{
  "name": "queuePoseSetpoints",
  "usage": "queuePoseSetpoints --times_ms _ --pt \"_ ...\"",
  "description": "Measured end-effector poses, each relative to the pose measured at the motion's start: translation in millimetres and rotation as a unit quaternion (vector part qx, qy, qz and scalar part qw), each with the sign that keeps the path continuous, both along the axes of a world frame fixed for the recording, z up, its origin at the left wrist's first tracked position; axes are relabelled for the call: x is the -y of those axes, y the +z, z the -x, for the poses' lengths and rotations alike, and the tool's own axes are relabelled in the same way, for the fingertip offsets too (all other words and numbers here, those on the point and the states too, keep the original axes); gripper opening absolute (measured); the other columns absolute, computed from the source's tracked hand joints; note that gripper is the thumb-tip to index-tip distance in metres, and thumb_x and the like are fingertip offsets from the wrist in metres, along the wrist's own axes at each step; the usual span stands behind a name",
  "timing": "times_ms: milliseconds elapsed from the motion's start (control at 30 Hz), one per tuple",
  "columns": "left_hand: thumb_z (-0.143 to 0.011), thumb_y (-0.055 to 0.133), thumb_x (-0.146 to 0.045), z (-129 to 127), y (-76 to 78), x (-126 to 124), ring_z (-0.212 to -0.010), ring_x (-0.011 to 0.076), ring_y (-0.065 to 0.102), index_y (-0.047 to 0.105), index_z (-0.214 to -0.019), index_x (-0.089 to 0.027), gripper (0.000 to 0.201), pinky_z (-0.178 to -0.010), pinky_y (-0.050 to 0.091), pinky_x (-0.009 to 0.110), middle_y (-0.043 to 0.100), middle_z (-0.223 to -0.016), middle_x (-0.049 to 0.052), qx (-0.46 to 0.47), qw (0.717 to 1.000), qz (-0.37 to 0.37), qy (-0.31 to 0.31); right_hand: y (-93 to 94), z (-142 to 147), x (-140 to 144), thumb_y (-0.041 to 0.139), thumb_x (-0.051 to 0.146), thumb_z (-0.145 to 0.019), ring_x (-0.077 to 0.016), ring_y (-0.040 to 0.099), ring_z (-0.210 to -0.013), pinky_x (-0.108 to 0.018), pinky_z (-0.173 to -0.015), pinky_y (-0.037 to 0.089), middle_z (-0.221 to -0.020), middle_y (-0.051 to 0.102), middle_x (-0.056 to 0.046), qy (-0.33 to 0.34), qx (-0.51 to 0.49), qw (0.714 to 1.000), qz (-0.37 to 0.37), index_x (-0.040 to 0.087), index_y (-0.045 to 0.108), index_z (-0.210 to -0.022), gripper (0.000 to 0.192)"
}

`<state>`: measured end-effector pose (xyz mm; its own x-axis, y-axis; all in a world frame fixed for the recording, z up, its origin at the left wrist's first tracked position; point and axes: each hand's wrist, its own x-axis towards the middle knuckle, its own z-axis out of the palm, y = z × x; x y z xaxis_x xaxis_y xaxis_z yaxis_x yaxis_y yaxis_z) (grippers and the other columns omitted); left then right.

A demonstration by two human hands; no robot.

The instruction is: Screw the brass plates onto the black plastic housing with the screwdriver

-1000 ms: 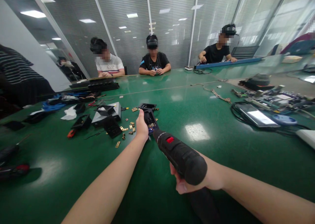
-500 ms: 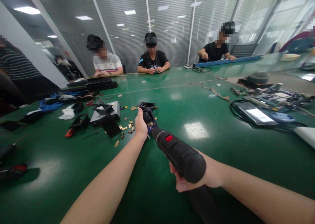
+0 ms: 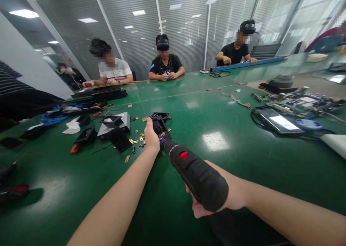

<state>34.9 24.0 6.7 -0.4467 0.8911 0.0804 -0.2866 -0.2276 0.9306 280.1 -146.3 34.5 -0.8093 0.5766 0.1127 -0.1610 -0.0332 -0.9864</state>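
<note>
A single head-worn camera is looking forward and down along the person's two forearms, from the near edge of the green table (image 3: 243,138). It is facing straight across the table toward the far glass partition (image 3: 183,30). It is sitting close above the right hand (image 3: 216,199), while the left hand (image 3: 151,138) is lying farther out. The wide lens is bending the far corners, and no second view is sharing the scene.
</note>
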Motion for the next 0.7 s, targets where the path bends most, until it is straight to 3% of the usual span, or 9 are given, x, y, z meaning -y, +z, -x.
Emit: queuePoseSetpoints --times_ms 67,200,333,567,700 --pt "-0.084 0.079 -0.108 -2 10.6 4 -0.096 0.0304 0.084 0.076 -0.101 -0.024 0.085 -0.083 0.073 0.042 0.081 -0.098 0.009 0.000 1.000 -0.018 0.017 -3.6 1 5 0.127 0.041 -0.057 -0.0197 0.076 -0.077 -0.029 -0.070 0.061 -0.083 0.082 0.001 -0.011 -0.015 1.000 -0.002 0.018 0.081 -0.092 0.062" --pt "-0.086 0.077 -0.107 -7 24.7 6 -0.091 0.0271 0.082 0.072 -0.104 -0.025 0.084 -0.083 0.073 0.040 0.077 -0.097 0.006 0.002 0.997 -0.061 0.038 -1.2 6 16 0.125 0.040 -0.054 -0.0163 0.067 -0.067 -0.027 -0.062 0.052 -0.070 0.072 0.004 -0.002 -0.056 0.998 -0.023 0.019 0.072 -0.072 0.060" --pt "-0.087 0.073 -0.109 -9 25.9 6 -0.098 0.0290 0.082 0.070 -0.111 -0.026 0.087 -0.086 0.073 0.042 0.076 -0.103 0.007 0.010 0.997 -0.062 0.040 6.1 11 19 0.123 0.041 -0.055 -0.0136 0.058 -0.063 -0.027 -0.061 0.053 -0.062 0.063 0.008 0.002 -0.062 0.997 -0.043 0.021 0.065 -0.067 0.063" --pt "-0.094 0.071 -0.103 -11 28.5 11 -0.111 0.0329 0.085 0.072 -0.116 -0.026 0.080 -0.088 0.073 0.042 0.078 -0.109 0.010 0.000 0.998 -0.037 0.045 12.7 8 18 0.122 0.052 -0.054 -0.0193 0.068 -0.066 -0.029 -0.058 0.052 -0.069 0.075 0.001 -0.011 -0.025 1.000 -0.004 0.022 0.071 -0.069 0.062" --pt "-0.091 0.071 -0.107 -12 38.0 13 -0.107 0.0353 0.085 0.075 -0.112 -0.025 0.085 -0.087 0.074 0.046 0.078 -0.103 0.010 -0.015 0.999 -0.033 0.004 15.6 9 19 0.120 0.052 -0.052 -0.0147 0.051 -0.058 -0.032 -0.063 0.056 -0.057 0.057 0.008 0.009 -0.038 0.998 -0.048 0.025 0.059 -0.063 0.068"
